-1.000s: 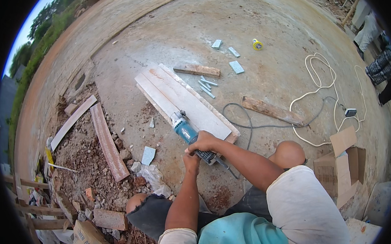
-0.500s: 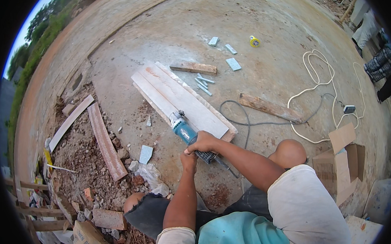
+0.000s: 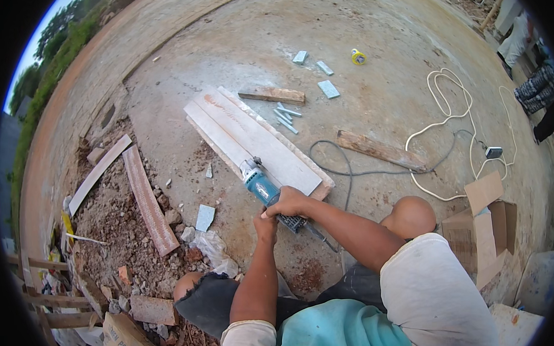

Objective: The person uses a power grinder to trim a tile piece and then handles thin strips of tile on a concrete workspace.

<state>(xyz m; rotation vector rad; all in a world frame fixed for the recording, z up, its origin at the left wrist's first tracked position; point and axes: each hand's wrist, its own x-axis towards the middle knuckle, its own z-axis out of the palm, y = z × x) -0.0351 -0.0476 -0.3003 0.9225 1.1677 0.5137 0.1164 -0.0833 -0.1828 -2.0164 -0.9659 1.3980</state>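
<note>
I hold a teal angle grinder (image 3: 264, 191) with both hands, its metal head resting at the near-left side of a long pale tile (image 3: 260, 140). A straight line runs lengthwise along the tile from the grinder's head to the far end. My right hand (image 3: 287, 203) wraps over the grinder's body. Below and left of it, my left hand (image 3: 266, 225) is closed on the side of the grinder, its fingers partly hidden. Under the tile lies a rough-edged slab (image 3: 326, 188). The grinder's disc is too small to make out.
Wood pieces (image 3: 272, 96) (image 3: 381, 150) and small tile offcuts (image 3: 328, 89) lie beyond and right of the tile. A grey cord (image 3: 349, 175) and white cable (image 3: 410, 161) loop right, near an open cardboard box (image 3: 477, 232). Rubble (image 3: 114, 205) with two tile strips (image 3: 149, 200) lies left. People stand far right.
The view has shifted very slightly. Against the tile, the grinder has slid a touch toward me, with both hands keeping the same grip.
</note>
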